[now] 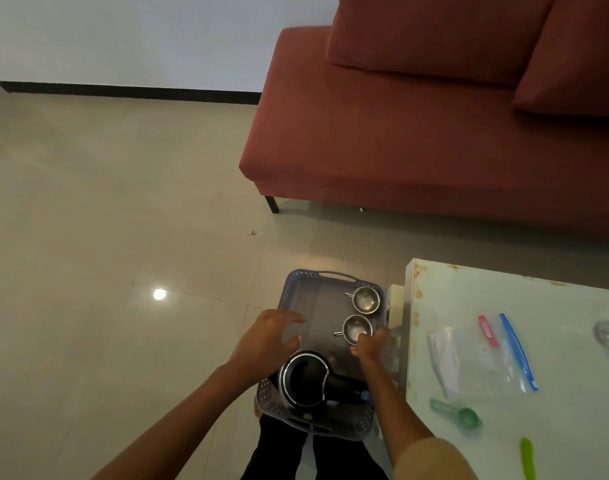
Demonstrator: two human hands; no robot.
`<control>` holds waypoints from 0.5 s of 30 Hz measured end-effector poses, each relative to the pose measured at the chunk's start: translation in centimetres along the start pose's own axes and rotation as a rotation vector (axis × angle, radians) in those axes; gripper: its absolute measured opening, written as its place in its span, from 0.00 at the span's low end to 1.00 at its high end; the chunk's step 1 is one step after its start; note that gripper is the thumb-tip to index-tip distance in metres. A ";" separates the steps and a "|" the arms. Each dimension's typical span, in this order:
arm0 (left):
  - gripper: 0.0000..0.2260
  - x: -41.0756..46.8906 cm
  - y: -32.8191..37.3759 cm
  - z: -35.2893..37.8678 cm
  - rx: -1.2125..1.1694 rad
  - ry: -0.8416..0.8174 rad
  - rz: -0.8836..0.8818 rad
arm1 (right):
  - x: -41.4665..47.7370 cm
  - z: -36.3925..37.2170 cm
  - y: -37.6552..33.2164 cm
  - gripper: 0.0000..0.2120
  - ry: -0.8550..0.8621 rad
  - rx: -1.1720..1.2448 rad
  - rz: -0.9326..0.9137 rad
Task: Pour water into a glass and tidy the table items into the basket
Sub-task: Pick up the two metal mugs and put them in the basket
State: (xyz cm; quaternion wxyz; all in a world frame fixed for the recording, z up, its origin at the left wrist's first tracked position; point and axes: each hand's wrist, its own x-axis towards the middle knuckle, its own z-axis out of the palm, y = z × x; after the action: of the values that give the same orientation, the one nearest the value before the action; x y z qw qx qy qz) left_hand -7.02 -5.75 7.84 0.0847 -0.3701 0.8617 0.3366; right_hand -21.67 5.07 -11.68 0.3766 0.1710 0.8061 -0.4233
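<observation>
Pale glossy floor tiles (105, 202) are stretching away beyond my hands, and a rust-red fabric sofa (417, 133) is standing past them on the right. Between my hands a grey-lilac perforated plastic basket (289, 289) is sitting, above my black-trousered legs (282, 455). My left hand (271, 336) is lying over its left rim, fingers spread and fairly straight, reaching toward the bare middle. My right hand (372, 344) is curling at the right rim, fingertips touching the nearer small steel cup (356, 329); I cannot tell whether it is gripping the cup or the rim. A second small steel cup (365, 298) is standing just beyond it, in the far right corner. Between my wrists, at the near end of the basket, a black electric kettle with a chrome band (304, 377) is sitting, its handle pointing toward my right forearm. Right of my right hand, a pale glass-topped desk (503, 292) is carrying a clear zip bag with a blue seal (483, 362), a red clip (488, 330), a green plastic scoop (457, 412) and a lime-green strip (528, 459).
</observation>
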 end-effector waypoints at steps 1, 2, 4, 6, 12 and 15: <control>0.16 -0.1 0.0 0.0 -0.008 -0.001 -0.005 | 0.7 0.3 0.6 0.23 0.016 0.008 0.046; 0.16 -0.2 -0.1 0.1 -0.012 -0.002 -0.006 | 1.2 0.6 1.0 0.25 0.057 0.024 0.085; 0.16 -0.4 -0.4 0.2 -0.017 -0.003 -0.007 | 1.4 1.3 1.2 0.27 0.141 0.020 0.114; 0.15 -0.5 -0.6 0.2 -0.029 0.002 -0.009 | -1.2 1.2 -0.8 0.26 0.174 -0.041 0.117; 0.15 -0.8 -0.9 0.3 -0.059 -0.009 -0.020 | -3.7 0.2 -3.1 0.18 0.282 -0.101 0.099; 0.15 -0.7 -0.8 0.4 -0.076 -0.018 -0.025 | -3.0 0.7 -2.1 0.19 0.193 -0.062 0.152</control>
State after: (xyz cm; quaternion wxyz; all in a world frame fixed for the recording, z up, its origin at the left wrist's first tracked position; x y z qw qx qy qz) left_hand -6.00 -5.50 7.41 0.0827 -0.3806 0.8429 0.3712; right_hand -20.61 3.38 -8.54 0.3332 0.2597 0.8361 -0.3500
